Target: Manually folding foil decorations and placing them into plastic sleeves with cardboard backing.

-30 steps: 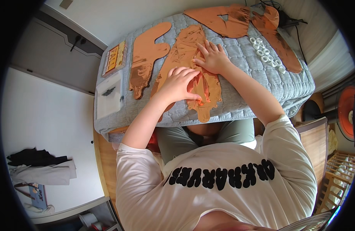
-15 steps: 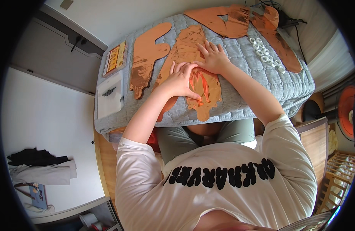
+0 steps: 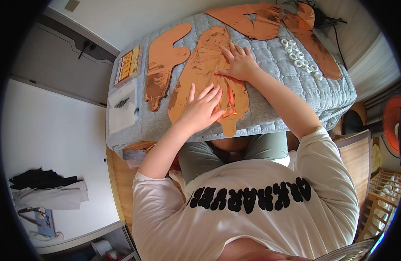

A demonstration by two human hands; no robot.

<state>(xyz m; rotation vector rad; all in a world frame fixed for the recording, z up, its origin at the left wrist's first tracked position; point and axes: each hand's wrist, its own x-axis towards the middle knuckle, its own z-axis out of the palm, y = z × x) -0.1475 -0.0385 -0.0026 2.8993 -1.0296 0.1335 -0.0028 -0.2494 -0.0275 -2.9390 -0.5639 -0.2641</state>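
Note:
A flat, uninflated copper-coloured foil balloon (image 3: 199, 69) lies in front of me with its tab end toward the bed's near edge. My left hand (image 3: 199, 109) rests on its lower part, fingers spread and palm down. My right hand (image 3: 240, 64) lies higher up on its right side, fingers also spread. Between and below the hands the foil is creased, with a shiny reddish fold (image 3: 230, 102). To the left lies another flat foil balloon (image 3: 162, 54), shaped with two rounded arms.
Farther back are a foil balloon with a triangular hole (image 3: 239, 26) and a long one (image 3: 320, 56). Several small white rolls (image 3: 299, 56) sit between. A colourful pack (image 3: 129, 65) and a clear packet (image 3: 123, 106) lie along the left of the quilted bed (image 3: 261, 119).
My left hand has flattened from a curled grip on the foil and moved slightly down and left. The balloon's lower left edge now spreads out flat. My right hand has barely moved.

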